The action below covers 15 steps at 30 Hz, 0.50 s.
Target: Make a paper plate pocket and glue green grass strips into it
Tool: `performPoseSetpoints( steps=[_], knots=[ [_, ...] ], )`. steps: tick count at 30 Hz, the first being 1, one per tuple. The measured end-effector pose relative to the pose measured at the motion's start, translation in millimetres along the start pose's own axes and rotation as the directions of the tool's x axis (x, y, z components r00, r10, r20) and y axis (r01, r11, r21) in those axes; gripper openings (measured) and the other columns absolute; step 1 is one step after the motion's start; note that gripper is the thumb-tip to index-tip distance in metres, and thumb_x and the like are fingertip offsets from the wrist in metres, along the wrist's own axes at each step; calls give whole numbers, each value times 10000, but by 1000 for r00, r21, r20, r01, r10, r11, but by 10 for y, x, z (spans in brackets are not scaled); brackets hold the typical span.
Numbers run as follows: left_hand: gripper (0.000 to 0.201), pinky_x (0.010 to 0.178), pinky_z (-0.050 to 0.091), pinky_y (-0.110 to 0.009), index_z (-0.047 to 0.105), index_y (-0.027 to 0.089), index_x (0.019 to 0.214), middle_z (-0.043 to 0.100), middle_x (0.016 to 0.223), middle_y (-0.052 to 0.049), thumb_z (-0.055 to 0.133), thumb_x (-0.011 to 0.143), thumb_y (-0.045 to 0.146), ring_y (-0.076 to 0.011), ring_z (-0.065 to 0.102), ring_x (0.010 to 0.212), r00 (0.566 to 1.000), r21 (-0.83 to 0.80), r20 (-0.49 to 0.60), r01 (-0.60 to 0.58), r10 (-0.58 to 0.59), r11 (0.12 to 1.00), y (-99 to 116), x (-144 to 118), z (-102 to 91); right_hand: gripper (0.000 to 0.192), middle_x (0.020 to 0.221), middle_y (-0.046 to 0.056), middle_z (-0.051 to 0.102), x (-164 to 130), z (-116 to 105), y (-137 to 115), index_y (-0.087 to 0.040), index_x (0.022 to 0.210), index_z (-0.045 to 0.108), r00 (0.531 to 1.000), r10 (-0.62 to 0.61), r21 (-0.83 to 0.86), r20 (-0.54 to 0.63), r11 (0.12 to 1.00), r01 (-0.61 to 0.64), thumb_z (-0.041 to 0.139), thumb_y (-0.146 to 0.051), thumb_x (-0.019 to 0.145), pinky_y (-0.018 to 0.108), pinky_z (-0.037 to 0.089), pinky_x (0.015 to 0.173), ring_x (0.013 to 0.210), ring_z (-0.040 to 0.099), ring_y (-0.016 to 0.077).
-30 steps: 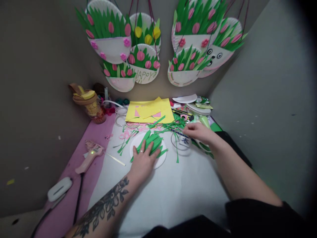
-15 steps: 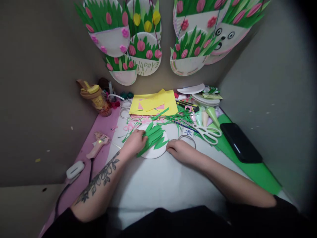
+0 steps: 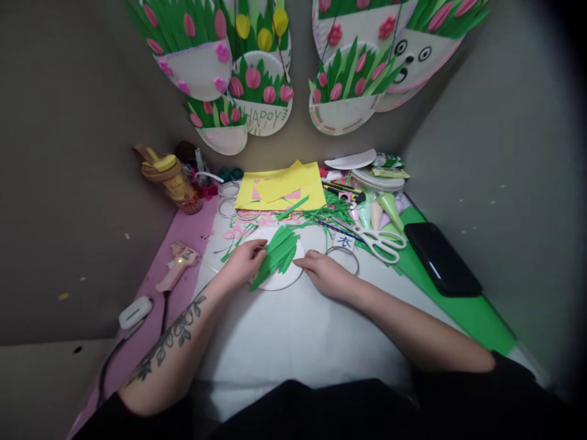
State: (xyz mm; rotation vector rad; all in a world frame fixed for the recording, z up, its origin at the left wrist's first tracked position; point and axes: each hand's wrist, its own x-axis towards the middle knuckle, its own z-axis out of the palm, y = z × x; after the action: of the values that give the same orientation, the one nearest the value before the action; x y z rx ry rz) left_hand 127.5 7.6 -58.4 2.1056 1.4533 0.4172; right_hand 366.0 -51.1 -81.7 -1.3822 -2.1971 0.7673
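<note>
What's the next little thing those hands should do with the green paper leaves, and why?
Maybe the left hand should gently nudge the green leaves inward on the white plate. Their lower tips seem to poke past its rim, and that hand is right at their left edge, with the right hand close on the other side.

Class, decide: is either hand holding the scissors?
No, the scissors lie on the table, apart from the left hand and right hand.
</note>
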Motion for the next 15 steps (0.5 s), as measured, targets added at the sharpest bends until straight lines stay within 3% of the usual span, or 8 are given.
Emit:
performPoseSetpoints(
  steps=[3, 5, 8, 12, 15],
  knots=[
    [445, 1029, 411, -366, 604, 95, 1241, 621, 1270, -158, 443, 847, 225, -266, 556, 1188, 994, 188, -106, 47, -27, 981, -63, 32, -61, 292, 930, 69, 655, -30, 14, 69, -181, 1025, 643, 977, 208, 233, -54, 954, -190, 456, -64, 833, 325, 487, 786, 813, 652, 178],
    [480, 1006, 417, -380, 582, 92, 1263, 627, 1241, -174, 480, 803, 180, -282, 564, 1161, 992, 255, -101, 98, -74, 962, -109, 72, -103, 239, 947, 44, 662, -53, 16, 101, -198, 992, 598, 943, 329, 447, -43, 850, -277, 505, -93, 798, 314, 497, 762, 784, 662, 159],
    [539, 905, 457, -379, 573, 96, 1264, 662, 1129, -177, 543, 729, 151, -295, 611, 1038, 990, 263, -70, 139, -125, 955, -165, 135, -142, 219, 988, 39, 672, -75, -11, 77, -213, 954, 568, 906, 422, 709, -15, 644, -288, 616, -178, 744, 317, 495, 812, 912, 665, 175],
    [471, 776, 466, -321, 603, 113, 1175, 686, 995, -133, 580, 711, 194, -257, 634, 903, 979, 224, -59, 202, -193, 953, -214, 196, -158, 334, 1058, 46, 671, -76, -75, -12, -224, 959, 567, 845, 529, 888, 76, 350, -299, 725, -263, 667, 310, 510, 791, 927, 672, 180],
    [357, 717, 449, -292, 629, 135, 1049, 688, 923, -97, 596, 711, 244, -228, 631, 833, 972, 184, -47, 236, -231, 954, -239, 215, -158, 401, 1125, 56, 653, -55, -82, -37, -225, 975, 585, 813, 575, 932, 91, 239, -273, 767, -247, 617, 304, 532, 759, 843, 681, 159]
  ],
)
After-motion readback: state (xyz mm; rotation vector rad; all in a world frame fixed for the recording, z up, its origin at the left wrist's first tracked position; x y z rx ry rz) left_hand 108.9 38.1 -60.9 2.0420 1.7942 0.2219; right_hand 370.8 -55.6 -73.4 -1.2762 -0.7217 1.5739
